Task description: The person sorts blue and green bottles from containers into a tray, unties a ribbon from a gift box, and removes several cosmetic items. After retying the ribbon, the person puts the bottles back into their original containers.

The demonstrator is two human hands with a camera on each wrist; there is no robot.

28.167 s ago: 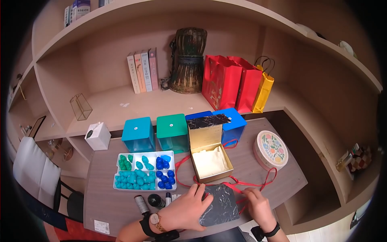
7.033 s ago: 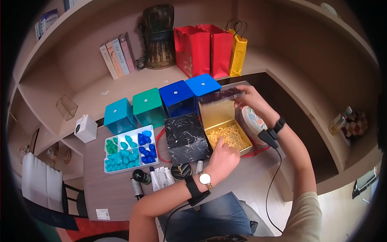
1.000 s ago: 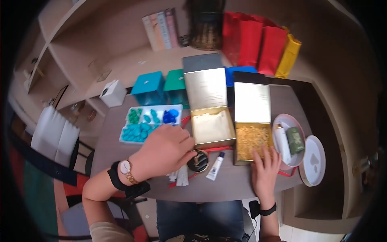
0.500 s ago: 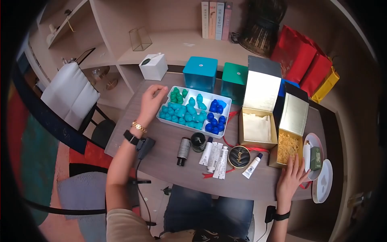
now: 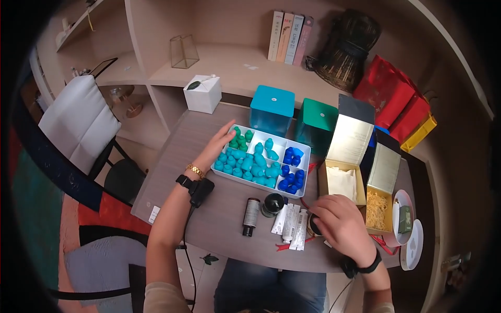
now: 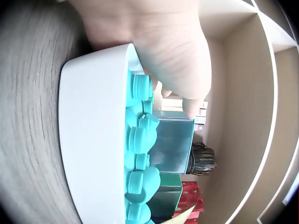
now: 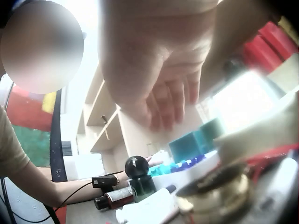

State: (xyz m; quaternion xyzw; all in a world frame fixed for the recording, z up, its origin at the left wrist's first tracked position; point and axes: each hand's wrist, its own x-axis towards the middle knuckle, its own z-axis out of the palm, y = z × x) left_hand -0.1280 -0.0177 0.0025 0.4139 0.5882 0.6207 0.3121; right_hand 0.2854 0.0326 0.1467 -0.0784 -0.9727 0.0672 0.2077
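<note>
My left hand lies against the left end of a white divided tray, fingers stretched along its rim. Small bulbous capped pieces fill it: green, teal and dark blue. My right hand hovers over a round black-and-gold compact, which it mostly hides in the head view. Its fingers hang loose with nothing between them in the right wrist view. Left of the compact lie several white tubes, a black-capped round bottle and a small dark bottle on its side.
Two gold-lined boxes stand lid-up, one with white paper, one with yellow shreds. A round pink tin is beside them, its lid off. Teal and green boxes stand behind the tray. Red ribbon trails between things.
Over the last second my left hand went from over the tray to its left end. My right hand left the shred-filled box for the compact. Since seven seconds ago, the marbled box and tin were opened.
</note>
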